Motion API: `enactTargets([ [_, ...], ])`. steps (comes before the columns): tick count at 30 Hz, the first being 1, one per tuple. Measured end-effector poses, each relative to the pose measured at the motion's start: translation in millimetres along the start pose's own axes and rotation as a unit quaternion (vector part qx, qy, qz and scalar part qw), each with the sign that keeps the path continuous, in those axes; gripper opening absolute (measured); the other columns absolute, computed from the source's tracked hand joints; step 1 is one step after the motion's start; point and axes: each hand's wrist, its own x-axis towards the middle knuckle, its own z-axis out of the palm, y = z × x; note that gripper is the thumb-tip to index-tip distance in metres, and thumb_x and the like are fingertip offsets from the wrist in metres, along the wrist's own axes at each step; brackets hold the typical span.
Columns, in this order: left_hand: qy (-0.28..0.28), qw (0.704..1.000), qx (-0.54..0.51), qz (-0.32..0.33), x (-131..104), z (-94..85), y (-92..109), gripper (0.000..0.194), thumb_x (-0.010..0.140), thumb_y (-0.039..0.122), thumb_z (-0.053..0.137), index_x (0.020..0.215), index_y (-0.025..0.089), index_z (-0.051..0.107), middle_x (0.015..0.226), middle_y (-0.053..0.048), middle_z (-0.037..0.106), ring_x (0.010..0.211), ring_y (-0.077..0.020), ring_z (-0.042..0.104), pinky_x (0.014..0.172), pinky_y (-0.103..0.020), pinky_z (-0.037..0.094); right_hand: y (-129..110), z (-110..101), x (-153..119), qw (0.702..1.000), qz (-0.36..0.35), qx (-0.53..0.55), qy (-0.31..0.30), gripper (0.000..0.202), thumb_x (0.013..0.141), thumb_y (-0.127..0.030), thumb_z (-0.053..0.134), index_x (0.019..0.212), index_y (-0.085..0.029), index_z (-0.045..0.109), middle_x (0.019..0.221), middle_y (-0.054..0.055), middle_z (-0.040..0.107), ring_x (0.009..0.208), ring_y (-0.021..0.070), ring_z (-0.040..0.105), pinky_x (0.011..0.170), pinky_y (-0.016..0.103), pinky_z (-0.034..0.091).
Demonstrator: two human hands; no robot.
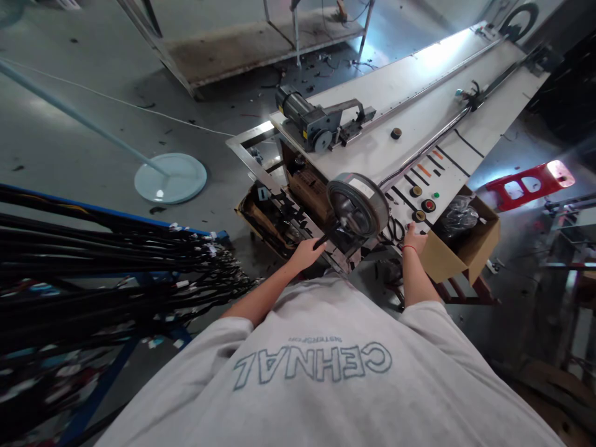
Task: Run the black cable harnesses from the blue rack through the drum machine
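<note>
My left hand [308, 253] is closed around a black wire harness [328, 234] that runs up to a round wheel [357, 205] at the near end of a long white bench [400, 155]. My right hand [414, 239] rests at the bench's near edge, fingers apart, with nothing visible in it. Just left of it lie black cable loops [395, 230]. Beyond its fingertips are a tape roll [420, 215], a red button [428, 205] and a green button [436, 195]. Black and orange tape strips [423, 170] lie farther up the bench.
A motor unit [310, 118] sits on the bench's left side. Beside my right arm is a cardboard box [479, 242] holding clear plastic. Bundled black harnesses [116, 248] hang on a blue rack at left. A round pale stand base [170, 178] is on the floor.
</note>
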Motion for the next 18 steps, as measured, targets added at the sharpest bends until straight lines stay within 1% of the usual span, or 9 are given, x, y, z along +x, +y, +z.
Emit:
enactTargets([
  [3, -0.007, 1.000, 0.013, -0.001, 4.9, 1.8, 2.1, 0.033, 0.088, 0.040, 0.047, 0.075, 0.015, 0.064, 0.067, -0.003, 0.062, 0.066, -0.0169, 0.055, 0.062, -0.025, 0.039, -0.2, -0.7, -1.2, 1.000, 0.000, -0.003, -0.001, 0.076, 0.082, -0.072, 0.049, 0.126, -0.011, 0.050, 0.128, 0.024, 0.058, 0.119, 0.0382, 0.057, 0.100, 0.050, 0.044],
  [7, -0.016, 1.000, 0.013, -0.009, 6.8, 4.6, 1.5, 0.031, 0.088, 0.038, 0.048, 0.078, 0.015, 0.065, 0.068, -0.003, 0.062, 0.066, -0.0171, 0.056, 0.062, -0.025, 0.039, -0.8, -1.4, -2.1, 1.000, 0.001, -0.006, -0.005, 0.077, 0.082, -0.074, 0.046, 0.127, -0.012, 0.049, 0.129, 0.023, 0.057, 0.119, 0.0372, 0.056, 0.101, 0.050, 0.044],
  [11, -0.006, 0.999, 0.016, -0.030, 8.2, 7.9, -6.1, 0.029, 0.089, 0.036, 0.049, 0.084, 0.015, 0.068, 0.071, -0.004, 0.065, 0.068, -0.0178, 0.059, 0.064, -0.025, 0.042, -0.9, -1.3, -1.3, 1.000, 0.004, -0.010, -0.006, 0.076, 0.082, -0.075, 0.045, 0.126, -0.013, 0.049, 0.130, 0.023, 0.057, 0.119, 0.0364, 0.057, 0.101, 0.050, 0.044],
  [13, -0.007, 0.999, 0.024, -0.024, 5.7, 7.6, -17.0, 0.030, 0.089, 0.037, 0.048, 0.088, 0.015, 0.068, 0.075, -0.005, 0.068, 0.070, -0.0186, 0.060, 0.066, -0.026, 0.043, -0.6, -0.9, -0.6, 1.000, 0.002, -0.011, -0.005, 0.076, 0.082, -0.074, 0.046, 0.126, -0.013, 0.049, 0.130, 0.024, 0.057, 0.120, 0.0366, 0.056, 0.101, 0.050, 0.044],
  [15, -0.012, 0.999, 0.038, -0.029, -1.8, 4.8, -33.7, 0.029, 0.088, 0.037, 0.049, 0.087, 0.015, 0.068, 0.077, -0.006, 0.069, 0.073, -0.0195, 0.061, 0.067, -0.026, 0.043, -0.2, -0.4, -0.1, 1.000, -0.001, -0.010, -0.001, 0.075, 0.082, -0.073, 0.047, 0.126, -0.012, 0.049, 0.129, 0.024, 0.057, 0.120, 0.0371, 0.056, 0.101, 0.050, 0.044],
  [18, -0.039, 0.995, 0.054, -0.075, -21.6, -3.2, -63.0, 0.024, 0.084, 0.033, 0.051, 0.075, 0.016, 0.065, 0.069, -0.005, 0.066, 0.069, -0.0187, 0.059, 0.063, -0.025, 0.041, 0.5, 0.4, 0.5, 1.000, -0.002, -0.009, 0.003, 0.075, 0.082, -0.072, 0.048, 0.126, -0.011, 0.050, 0.128, 0.025, 0.057, 0.120, 0.0377, 0.056, 0.101, 0.050, 0.043],
])
